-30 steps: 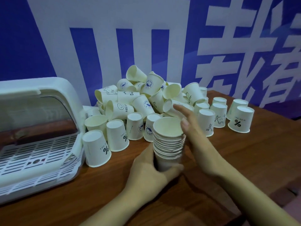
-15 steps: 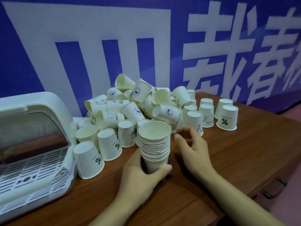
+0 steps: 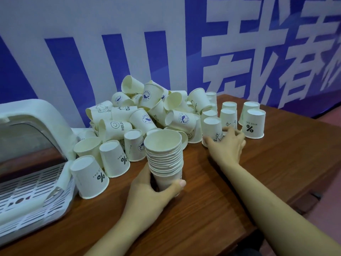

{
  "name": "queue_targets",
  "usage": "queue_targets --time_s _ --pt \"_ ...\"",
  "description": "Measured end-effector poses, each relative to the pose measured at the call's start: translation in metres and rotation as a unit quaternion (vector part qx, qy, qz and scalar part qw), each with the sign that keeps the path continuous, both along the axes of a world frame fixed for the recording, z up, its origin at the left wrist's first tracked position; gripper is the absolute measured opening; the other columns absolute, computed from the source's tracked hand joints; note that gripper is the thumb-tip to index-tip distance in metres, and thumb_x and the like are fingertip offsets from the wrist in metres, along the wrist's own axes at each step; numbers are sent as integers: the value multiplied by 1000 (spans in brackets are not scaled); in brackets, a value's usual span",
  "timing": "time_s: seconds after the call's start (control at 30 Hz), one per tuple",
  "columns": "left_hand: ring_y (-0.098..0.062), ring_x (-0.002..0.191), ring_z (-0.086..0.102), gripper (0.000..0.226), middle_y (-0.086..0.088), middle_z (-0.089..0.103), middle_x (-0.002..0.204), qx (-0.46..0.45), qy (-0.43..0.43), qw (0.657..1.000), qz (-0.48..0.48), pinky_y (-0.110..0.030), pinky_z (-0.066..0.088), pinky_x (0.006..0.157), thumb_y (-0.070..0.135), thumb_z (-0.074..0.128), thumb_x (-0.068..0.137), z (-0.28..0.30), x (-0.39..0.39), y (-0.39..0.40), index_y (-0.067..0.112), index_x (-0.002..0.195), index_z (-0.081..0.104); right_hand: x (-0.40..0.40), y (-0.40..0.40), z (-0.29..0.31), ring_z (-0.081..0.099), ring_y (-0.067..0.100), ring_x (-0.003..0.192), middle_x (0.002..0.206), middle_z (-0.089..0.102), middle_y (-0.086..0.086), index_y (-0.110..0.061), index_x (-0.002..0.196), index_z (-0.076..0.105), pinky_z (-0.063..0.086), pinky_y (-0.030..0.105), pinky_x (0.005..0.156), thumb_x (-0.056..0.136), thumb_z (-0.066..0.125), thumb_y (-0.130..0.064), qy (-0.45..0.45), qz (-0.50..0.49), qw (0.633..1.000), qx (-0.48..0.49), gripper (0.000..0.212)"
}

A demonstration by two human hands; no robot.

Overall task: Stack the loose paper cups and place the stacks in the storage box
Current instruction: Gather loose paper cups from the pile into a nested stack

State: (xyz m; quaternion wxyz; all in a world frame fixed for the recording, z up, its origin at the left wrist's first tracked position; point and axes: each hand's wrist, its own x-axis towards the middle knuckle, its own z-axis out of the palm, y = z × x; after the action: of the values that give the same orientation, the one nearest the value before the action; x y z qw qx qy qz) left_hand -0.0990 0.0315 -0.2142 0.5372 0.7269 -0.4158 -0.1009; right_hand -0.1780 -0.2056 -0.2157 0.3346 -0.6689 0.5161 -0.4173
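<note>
Gripping stack of nested cups [image 3: 164, 159] low, left hand [image 3: 150, 195] was curled round base on wooden table [image 3: 276, 172]. Right hand [image 3: 226, 145] was closed round inverted cup [image 3: 212, 130]. Advised: cup flipped upright, seated squarely. Storage box [image 3: 33, 174] stood left, open.

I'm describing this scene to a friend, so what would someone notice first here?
First, the heap of loose paper cups piled against the blue and white banner at the back of the wooden table. In front, the left hand grips a tall stack of cups, while the right hand reaches an upside-down cup. A white storage box sits at far left.
</note>
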Motion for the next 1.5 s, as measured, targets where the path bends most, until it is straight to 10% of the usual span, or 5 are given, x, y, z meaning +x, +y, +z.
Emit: queue_targets --time_s 0.43,0.83,1.07,1.33,1.5 --pt "12 106 66 47 31 73 112 -7 -11 1000 -13 -5 45 86 28 93 75 -2 3 -2 37 113 68 -45 53 54 70 1 88 102 64 -13 -33 121 41 61 40 88 82 84 -29 -234 157 959 -34 58" --pt "5 103 68 47 23 74 110 8 -11 1000 2 -24 54 90 40 93 72 -1 6 -1 37 112 69 -34 107 202 51 14 74 73 59 1 -26 86 76 39 35 58 91 48 -66 202 382 811 -394 49" --pt "4 100 70 49 20 76 107 15 4 1000 10 -23 55 87 43 94 68 -5 6 0 34 110 70 26 109 215 61 23 90 95 63 0 -19 85 69 48 39 78 86 48 -82 449 395 752 -277 66" --pt "3 103 69 44 21 76 109 3 21 999 -24 -19 54 87 31 93 75 -4 7 2 33 113 69 -6 89 151 66 14 103 107 72 -8 -34 118 70 47 37 90 87 9 -77 -60 443 890 -92 81" --pt "3 99 70 44 19 76 106 -2 -17 1000 10 -19 52 81 15 92 74 -3 5 1 32 108 68 -5 115 78 53 6 122 124 62 -3 -17 131 66 37 32 110 101 31 -49 -22 461 863 -205 57"
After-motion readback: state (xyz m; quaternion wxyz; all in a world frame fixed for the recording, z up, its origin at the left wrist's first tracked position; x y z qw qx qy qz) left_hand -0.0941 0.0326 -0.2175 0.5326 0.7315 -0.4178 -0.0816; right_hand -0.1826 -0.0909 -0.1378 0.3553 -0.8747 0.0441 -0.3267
